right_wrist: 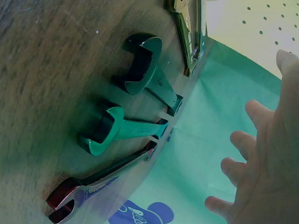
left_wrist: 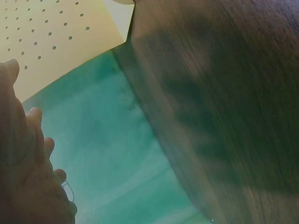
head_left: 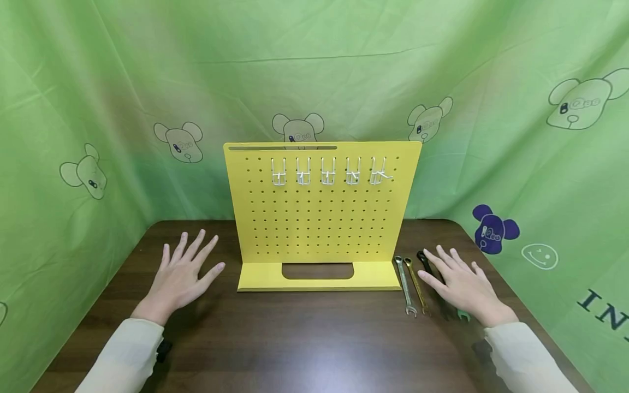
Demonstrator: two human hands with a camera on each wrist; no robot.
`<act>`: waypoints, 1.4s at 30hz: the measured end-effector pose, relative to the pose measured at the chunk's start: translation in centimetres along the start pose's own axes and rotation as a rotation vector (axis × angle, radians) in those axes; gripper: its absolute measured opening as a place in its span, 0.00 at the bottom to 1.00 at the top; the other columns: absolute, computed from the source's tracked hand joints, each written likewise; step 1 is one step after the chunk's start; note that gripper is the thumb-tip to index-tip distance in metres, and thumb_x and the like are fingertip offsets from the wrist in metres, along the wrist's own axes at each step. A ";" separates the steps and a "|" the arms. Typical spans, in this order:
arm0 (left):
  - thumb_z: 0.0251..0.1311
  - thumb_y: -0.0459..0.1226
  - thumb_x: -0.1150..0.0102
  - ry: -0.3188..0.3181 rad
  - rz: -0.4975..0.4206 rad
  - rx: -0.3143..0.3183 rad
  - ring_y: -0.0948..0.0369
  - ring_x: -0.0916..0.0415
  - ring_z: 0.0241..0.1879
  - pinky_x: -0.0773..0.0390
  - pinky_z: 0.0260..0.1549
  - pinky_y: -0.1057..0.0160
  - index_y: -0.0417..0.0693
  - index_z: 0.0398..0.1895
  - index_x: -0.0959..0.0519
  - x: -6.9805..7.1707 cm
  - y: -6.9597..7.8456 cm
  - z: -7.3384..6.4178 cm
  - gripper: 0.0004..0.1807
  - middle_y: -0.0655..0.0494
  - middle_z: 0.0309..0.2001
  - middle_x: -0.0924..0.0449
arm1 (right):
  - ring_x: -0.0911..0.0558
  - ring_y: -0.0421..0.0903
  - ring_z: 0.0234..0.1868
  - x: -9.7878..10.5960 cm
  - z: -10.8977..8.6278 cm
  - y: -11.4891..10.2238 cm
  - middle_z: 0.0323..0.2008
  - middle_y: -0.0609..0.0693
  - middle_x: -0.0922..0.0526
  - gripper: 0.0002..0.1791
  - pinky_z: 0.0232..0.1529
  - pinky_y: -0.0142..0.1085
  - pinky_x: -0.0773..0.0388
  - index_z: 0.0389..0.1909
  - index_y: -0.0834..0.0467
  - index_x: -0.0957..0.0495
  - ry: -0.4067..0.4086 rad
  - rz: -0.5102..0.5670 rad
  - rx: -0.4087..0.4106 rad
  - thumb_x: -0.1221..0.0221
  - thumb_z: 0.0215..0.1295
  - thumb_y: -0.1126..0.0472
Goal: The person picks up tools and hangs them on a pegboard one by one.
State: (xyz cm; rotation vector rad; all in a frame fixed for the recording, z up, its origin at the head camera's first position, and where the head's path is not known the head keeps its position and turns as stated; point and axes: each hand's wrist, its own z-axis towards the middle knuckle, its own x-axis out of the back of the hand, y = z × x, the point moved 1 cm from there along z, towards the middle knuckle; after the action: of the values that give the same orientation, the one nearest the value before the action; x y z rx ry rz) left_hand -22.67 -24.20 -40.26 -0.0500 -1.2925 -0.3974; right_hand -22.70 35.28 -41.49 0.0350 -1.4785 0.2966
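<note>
My left hand (head_left: 182, 273) spreads its fingers above the table to the left of a yellow pegboard (head_left: 319, 218), holding nothing. On the other side my right hand (head_left: 464, 281) is likewise spread and bare, over several combination wrenches. A silver wrench (head_left: 405, 289) and a gold wrench (head_left: 416, 286) lie side by side by the board's base. Partly covered by the right hand in the head view are a black wrench (head_left: 424, 260) and a green wrench (head_left: 463, 315). The right wrist view also shows a red wrench (right_wrist: 105, 182), hidden in the head view.
White wire hooks (head_left: 327, 173) hang in a row along the pegboard's upper part. The board stands on a yellow base (head_left: 260, 275) with a cutout, on a dark wooden table (head_left: 295, 338). Green printed curtains (head_left: 344, 65) enclose the table at the back and sides.
</note>
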 end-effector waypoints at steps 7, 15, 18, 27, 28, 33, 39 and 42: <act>0.72 0.62 0.57 0.001 -0.010 0.007 0.40 0.67 0.77 0.72 0.68 0.31 0.61 0.81 0.49 0.3 0.0 0.0 0.39 0.48 0.80 0.56 | 0.49 0.69 0.74 -0.1 0.1 0.0 0.77 0.63 0.48 0.41 0.63 0.75 0.56 0.79 0.49 0.46 0.010 -0.006 0.008 0.57 0.74 0.31; 0.72 0.63 0.58 -0.006 -0.016 0.010 0.40 0.68 0.77 0.72 0.68 0.31 0.61 0.81 0.49 0.6 0.0 0.0 0.39 0.47 0.80 0.56 | 0.50 0.69 0.74 -0.2 0.2 0.0 0.77 0.63 0.49 0.40 0.63 0.75 0.56 0.79 0.48 0.46 0.005 -0.005 0.009 0.57 0.74 0.31; 0.72 0.63 0.58 -0.007 -0.015 0.012 0.40 0.68 0.77 0.72 0.68 0.31 0.61 0.81 0.49 0.5 0.0 0.0 0.39 0.48 0.80 0.57 | 0.50 0.69 0.75 -0.2 0.2 0.0 0.77 0.62 0.49 0.41 0.63 0.75 0.56 0.79 0.48 0.47 0.004 -0.004 0.009 0.57 0.74 0.31; 0.72 0.63 0.59 -0.005 -0.018 0.010 0.40 0.68 0.77 0.71 0.68 0.30 0.62 0.81 0.49 0.2 -0.2 -0.1 0.39 0.47 0.80 0.56 | 0.50 0.69 0.74 -0.1 0.1 0.1 0.77 0.63 0.49 0.41 0.62 0.76 0.57 0.79 0.48 0.47 0.001 -0.009 0.010 0.57 0.74 0.30; 0.72 0.63 0.59 -0.004 -0.017 0.010 0.40 0.68 0.77 0.71 0.68 0.30 0.62 0.81 0.49 0.2 -0.2 -0.1 0.39 0.48 0.80 0.56 | 0.50 0.69 0.74 -0.1 0.1 0.1 0.77 0.63 0.49 0.41 0.63 0.76 0.57 0.80 0.48 0.47 0.001 -0.009 0.009 0.57 0.74 0.30; 0.72 0.63 0.59 -0.005 -0.020 0.008 0.41 0.68 0.77 0.71 0.68 0.30 0.61 0.81 0.49 0.2 -0.1 0.0 0.39 0.48 0.80 0.57 | 0.50 0.69 0.74 0.0 0.0 0.2 0.77 0.63 0.50 0.41 0.62 0.76 0.57 0.80 0.47 0.49 -0.004 -0.015 0.003 0.58 0.74 0.30; 0.72 0.63 0.59 -0.010 -0.023 0.013 0.40 0.68 0.77 0.71 0.68 0.30 0.61 0.81 0.49 0.3 0.0 -0.1 0.39 0.48 0.80 0.56 | 0.50 0.69 0.74 0.0 0.0 0.2 0.77 0.64 0.50 0.41 0.62 0.76 0.57 0.80 0.47 0.49 -0.008 -0.016 0.006 0.58 0.74 0.31; 0.73 0.63 0.59 -0.012 -0.026 0.013 0.40 0.67 0.77 0.71 0.68 0.30 0.61 0.81 0.49 0.4 0.0 -0.1 0.39 0.48 0.80 0.56 | 0.50 0.70 0.74 0.0 0.0 0.1 0.77 0.64 0.50 0.40 0.62 0.76 0.57 0.80 0.48 0.49 -0.010 -0.016 0.006 0.58 0.75 0.31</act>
State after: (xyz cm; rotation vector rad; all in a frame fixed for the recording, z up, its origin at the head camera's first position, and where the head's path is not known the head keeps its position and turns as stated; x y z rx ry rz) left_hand -22.48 -24.32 -39.95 -0.0247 -1.3083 -0.4115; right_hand -22.75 35.40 -41.53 0.0533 -1.4866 0.2884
